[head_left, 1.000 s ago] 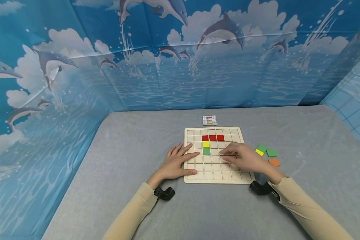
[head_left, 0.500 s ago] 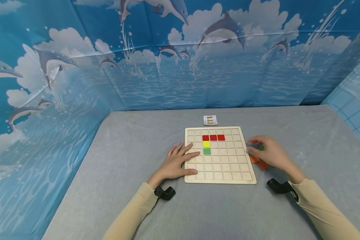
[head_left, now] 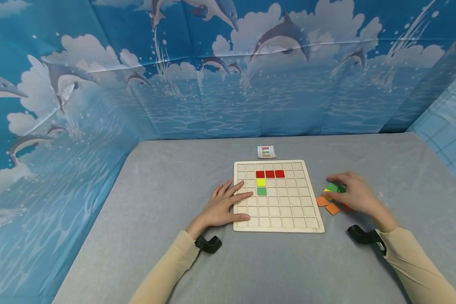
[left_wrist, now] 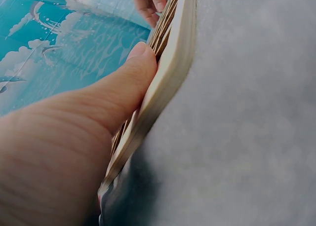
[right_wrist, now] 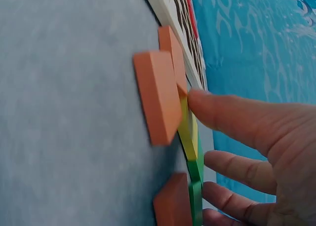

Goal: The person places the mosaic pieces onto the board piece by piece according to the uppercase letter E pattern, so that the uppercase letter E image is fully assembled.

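Observation:
The pale wooden grid board (head_left: pixel 289 211) carries a row of red tiles (head_left: pixel 270 174), with a yellow tile (head_left: pixel 261 182) and a green tile (head_left: pixel 261 191) below its left end. My left hand (head_left: pixel 224 207) rests spread on the board's left side, its thumb (left_wrist: pixel 140 70) along the near edge. Right of the board, my right hand (head_left: pixel 353 194) hovers at a loose pile, thumb and fingers apart. In the right wrist view, its thumb tip reaches the loose yellow tile (right_wrist: pixel 186 132), and its other fingers are beside the loose green tiles (right_wrist: pixel 196 201).
Several orange tiles (head_left: pixel 332 208) lie between the board and my right hand, another partly under it. A small printed pattern card (head_left: pixel 266 152) lies behind the board on the grey table (head_left: pixel 190 169). A dolphin-print curtain (head_left: pixel 228 105) hangs along the back.
My right hand has moved from over the board rightward to the loose tiles, uncovering the board's right side and orange tiles. The left hand stays in place.

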Demonstrator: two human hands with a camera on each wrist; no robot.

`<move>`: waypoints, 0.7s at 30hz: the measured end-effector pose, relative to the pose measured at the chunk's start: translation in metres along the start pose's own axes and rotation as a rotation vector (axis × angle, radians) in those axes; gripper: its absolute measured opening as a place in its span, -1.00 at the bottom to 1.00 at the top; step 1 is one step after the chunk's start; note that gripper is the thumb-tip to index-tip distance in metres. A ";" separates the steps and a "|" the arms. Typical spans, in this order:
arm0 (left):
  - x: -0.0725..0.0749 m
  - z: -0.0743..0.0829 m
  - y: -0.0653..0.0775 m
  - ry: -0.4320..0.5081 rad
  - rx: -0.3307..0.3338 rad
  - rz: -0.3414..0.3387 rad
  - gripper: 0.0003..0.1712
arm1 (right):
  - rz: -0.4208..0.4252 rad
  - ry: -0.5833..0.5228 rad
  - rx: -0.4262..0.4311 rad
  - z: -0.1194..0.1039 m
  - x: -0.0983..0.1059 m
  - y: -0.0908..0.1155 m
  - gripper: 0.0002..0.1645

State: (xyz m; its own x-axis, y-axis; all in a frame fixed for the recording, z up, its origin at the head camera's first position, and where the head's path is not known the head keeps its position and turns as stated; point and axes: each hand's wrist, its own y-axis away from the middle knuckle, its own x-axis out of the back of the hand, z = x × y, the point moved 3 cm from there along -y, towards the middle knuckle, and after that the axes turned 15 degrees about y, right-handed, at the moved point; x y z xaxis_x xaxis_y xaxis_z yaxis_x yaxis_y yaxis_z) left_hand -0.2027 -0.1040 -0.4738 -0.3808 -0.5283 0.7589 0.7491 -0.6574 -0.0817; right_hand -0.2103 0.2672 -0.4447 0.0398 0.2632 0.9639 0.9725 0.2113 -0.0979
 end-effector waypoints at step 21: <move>0.001 0.002 0.001 -0.023 -0.005 0.000 -0.21 | -0.012 -0.041 -0.109 0.008 0.002 0.005 -0.51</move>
State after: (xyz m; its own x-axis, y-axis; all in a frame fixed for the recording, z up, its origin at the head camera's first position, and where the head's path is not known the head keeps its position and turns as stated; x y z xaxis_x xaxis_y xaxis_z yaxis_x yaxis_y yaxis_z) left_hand -0.2010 -0.1041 -0.4715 -0.3683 -0.5161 0.7733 0.7466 -0.6599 -0.0849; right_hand -0.2076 0.2760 -0.4456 0.0210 0.2997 0.9538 0.9922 0.1112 -0.0567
